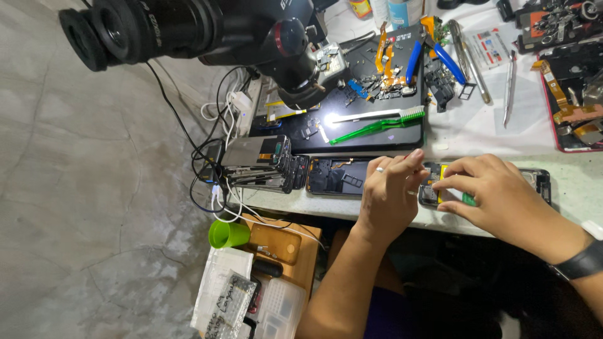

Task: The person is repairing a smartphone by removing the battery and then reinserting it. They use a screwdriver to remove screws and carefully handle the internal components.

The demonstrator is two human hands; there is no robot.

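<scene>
Opened phone [487,188] sat under our hands: left hand [388,198] curled against its edge, right hand [496,188] pinching inside it; green cup [228,234] looked empty below.

The work mat [370,135] lies on the bench [565,182] and serves as landmark: on it rest two toothbrushes [383,120], with pliers [440,53] and small parts [383,85] behind them; the microscope [207,28] hangs over its left rear corner; tweezers [509,88] lie to its right. In front of the mat sits an opened phone frame [336,176], a stack of phones [264,164] left of that; to the front right lies another opened phone [534,179], with the left hand [386,198] and right hand [496,191] on it; below the bench edge, front left of the mat, stands a cup [227,233] beside a stool [282,251].
</scene>
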